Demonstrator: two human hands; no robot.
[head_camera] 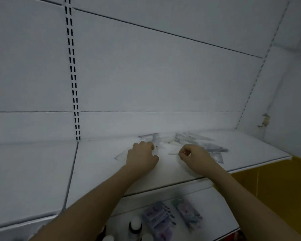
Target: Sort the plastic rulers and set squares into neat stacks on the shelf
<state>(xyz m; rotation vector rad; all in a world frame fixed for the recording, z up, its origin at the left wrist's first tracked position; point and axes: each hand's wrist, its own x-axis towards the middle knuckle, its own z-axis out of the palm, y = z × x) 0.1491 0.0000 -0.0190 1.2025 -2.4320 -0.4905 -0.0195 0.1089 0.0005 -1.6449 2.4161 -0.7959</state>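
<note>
Head view: blurred clear rulers point(198, 141); right hand point(195, 156) grip pinching one, left hand point(142, 157) unclear

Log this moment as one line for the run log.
stage: sorting, no neat stacks yet | left hand: on clear set square | right hand: pinching clear ruler | loose pile: back of shelf

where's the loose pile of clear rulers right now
In the head view the pile of clear rulers lies at the back of the white shelf, right of centre, just behind and right of the right hand.
</note>
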